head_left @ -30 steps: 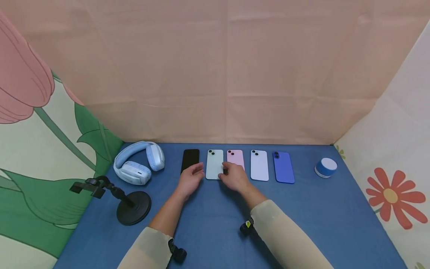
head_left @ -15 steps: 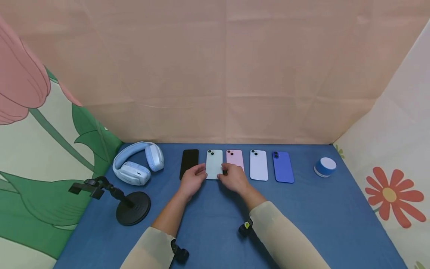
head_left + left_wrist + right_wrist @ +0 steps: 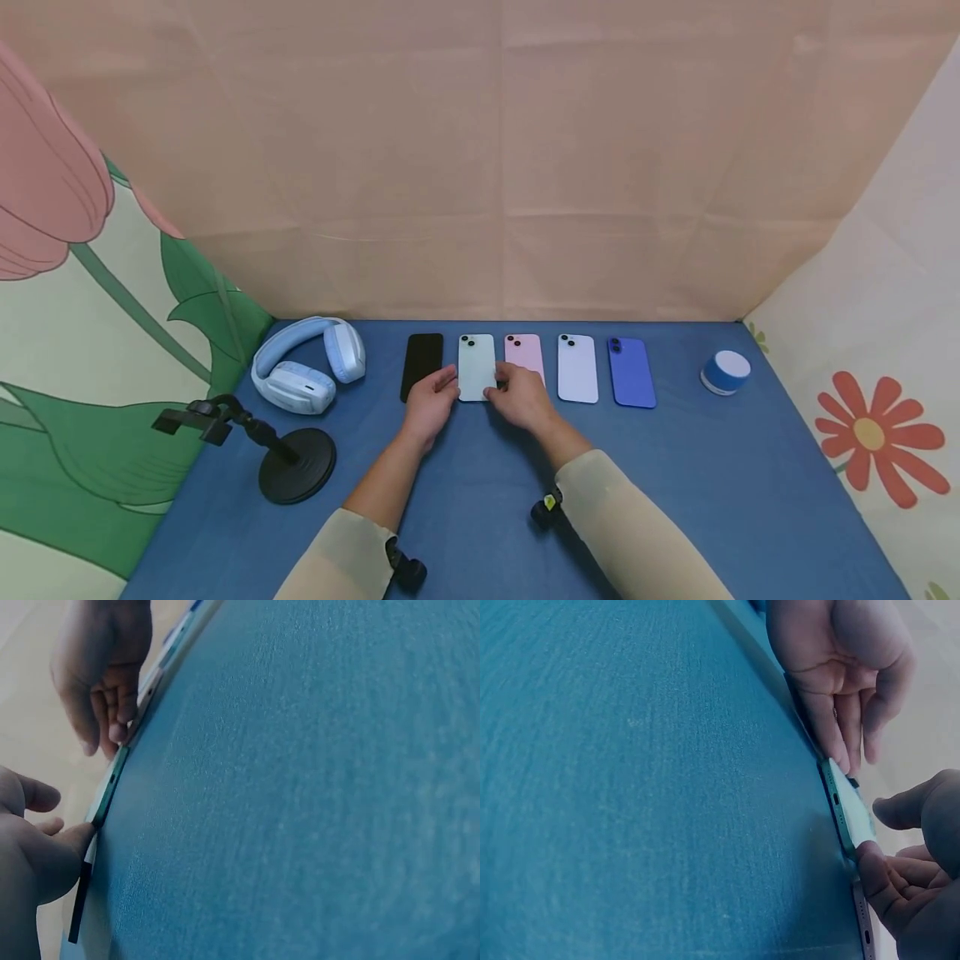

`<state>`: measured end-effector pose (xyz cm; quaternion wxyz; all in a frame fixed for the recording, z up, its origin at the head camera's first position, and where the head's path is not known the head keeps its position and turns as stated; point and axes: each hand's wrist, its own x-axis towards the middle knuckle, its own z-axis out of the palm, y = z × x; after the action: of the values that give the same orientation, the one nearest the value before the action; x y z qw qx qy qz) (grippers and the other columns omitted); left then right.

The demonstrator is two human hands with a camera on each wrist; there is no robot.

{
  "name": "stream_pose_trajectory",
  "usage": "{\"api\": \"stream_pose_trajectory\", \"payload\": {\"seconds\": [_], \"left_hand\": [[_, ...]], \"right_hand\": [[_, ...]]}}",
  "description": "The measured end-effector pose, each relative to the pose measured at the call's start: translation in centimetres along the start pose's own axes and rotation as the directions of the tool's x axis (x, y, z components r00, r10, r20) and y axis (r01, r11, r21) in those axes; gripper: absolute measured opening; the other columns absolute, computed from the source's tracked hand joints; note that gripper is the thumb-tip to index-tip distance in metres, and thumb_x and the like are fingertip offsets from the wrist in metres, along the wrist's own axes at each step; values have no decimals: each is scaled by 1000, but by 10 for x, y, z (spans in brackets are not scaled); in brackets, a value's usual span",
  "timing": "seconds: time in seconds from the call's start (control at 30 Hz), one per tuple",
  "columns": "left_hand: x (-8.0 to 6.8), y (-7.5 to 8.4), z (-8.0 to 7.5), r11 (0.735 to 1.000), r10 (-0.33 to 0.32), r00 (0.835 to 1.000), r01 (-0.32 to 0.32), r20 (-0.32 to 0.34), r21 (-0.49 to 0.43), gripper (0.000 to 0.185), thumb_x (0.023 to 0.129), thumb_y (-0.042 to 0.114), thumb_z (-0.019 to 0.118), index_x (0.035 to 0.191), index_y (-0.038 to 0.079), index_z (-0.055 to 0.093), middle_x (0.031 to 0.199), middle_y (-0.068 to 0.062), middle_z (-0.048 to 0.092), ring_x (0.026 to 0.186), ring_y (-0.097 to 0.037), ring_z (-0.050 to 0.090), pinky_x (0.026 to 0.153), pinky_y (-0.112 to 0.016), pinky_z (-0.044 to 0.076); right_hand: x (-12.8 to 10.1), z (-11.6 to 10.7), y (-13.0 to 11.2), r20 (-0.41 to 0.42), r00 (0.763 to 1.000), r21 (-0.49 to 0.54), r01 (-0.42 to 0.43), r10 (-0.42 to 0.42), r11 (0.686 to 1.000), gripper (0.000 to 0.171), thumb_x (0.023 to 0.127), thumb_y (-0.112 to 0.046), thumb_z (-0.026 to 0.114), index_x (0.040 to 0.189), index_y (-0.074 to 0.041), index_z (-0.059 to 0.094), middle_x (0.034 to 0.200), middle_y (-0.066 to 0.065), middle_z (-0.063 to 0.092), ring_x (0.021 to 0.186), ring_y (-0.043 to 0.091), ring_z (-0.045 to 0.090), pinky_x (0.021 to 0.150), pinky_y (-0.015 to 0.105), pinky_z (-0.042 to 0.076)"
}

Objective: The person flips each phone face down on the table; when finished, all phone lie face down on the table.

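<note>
Five phones lie in a row at the back of the blue table: black (image 3: 422, 360), mint green (image 3: 476, 365), pink (image 3: 527, 352), pale lilac (image 3: 577, 368) and blue (image 3: 631, 372). My left hand (image 3: 430, 402) touches the green phone's near left corner with one fingertip (image 3: 75, 841). My right hand (image 3: 519, 397) sets its fairly straight fingertips (image 3: 838, 754) against the phone's right edge. In the wrist views the green phone (image 3: 847, 806) shows edge-on (image 3: 109, 791) between the two hands. I cannot tell whether it is lifted off the table.
Pale blue headphones (image 3: 307, 371) lie left of the phones. A black stand with a round base (image 3: 296, 462) is at the front left. A small blue and white speaker (image 3: 726, 372) sits at the right. Fabric walls close the back and sides.
Both hands have closed in slightly on the green phone; the left hand's fingertip now meets its corner. The other phones have not moved.
</note>
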<state>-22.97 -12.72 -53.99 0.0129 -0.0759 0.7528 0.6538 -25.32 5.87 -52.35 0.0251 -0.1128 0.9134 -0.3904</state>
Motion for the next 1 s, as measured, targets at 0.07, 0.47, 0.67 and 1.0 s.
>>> {"api": "stream_pose_trajectory", "payload": {"seconds": [0.07, 0.47, 0.67, 1.0], "left_hand": [[0, -1, -1, 999, -9, 1000, 8, -3, -35, 46, 102, 3, 60, 147, -3, 55, 147, -20, 58, 136, -31, 56, 114, -48, 44], [3, 2, -11, 961, -96, 995, 95, 7, -261, 50, 100, -4, 56, 150, -4, 50, 153, -20, 52, 141, -30, 51, 116, -44, 41], [4, 9, -15, 932, -100, 995, 104, 31, -348, 52, 101, -5, 53, 152, -7, 45, 155, -23, 48, 143, -32, 48, 117, -41, 40], [2, 21, -18, 891, -116, 991, 131, 59, -436, 53, 104, -3, 52, 155, -3, 42, 158, -19, 46, 143, -27, 49, 116, -36, 41]], "right_hand": [[1, 1, 0, -2, 1000, 6, -4, 4, 1000, 54, 93, -20, 76, 139, 4, 62, 123, 16, 74, 101, 24, 72, 93, 44, 58], [2, 8, -4, 16, 1000, 45, -26, 26, 999, 55, 94, -24, 76, 143, -2, 61, 126, 12, 73, 99, 20, 71, 90, 42, 58], [1, 8, -7, 18, 1000, 65, -17, 16, 998, 54, 96, -25, 74, 143, -2, 61, 128, 14, 72, 101, 22, 72, 91, 44, 58], [0, 10, -12, 49, 999, 114, -18, 13, 993, 49, 99, -26, 69, 143, -6, 62, 128, 15, 72, 109, 27, 71, 95, 46, 58]]}}
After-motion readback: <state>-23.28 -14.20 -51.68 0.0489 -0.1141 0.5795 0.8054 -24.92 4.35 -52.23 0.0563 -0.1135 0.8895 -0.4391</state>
